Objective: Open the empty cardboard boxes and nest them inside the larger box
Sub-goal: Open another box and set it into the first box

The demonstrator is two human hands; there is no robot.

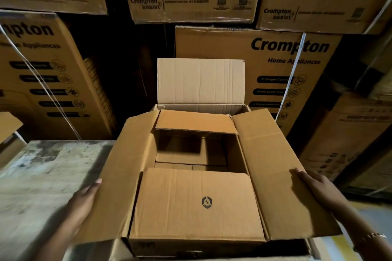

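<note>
dim warm light | deep shadow between stacked cartons [252, 65] | edges bowed | corners soft

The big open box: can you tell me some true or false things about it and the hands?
1. The big open box has its side flaps spread outward. True.
2. The far flap is folded down flat. False: it stands upright.
3. The left hand rests at the edge of the left flap, and the right hand lies on the right flap. True.
4. The near flap is blank. False: it carries a small dark hexagon logo.
5. Nothing is inside the big box. False: a smaller open box sits in it.
</note>
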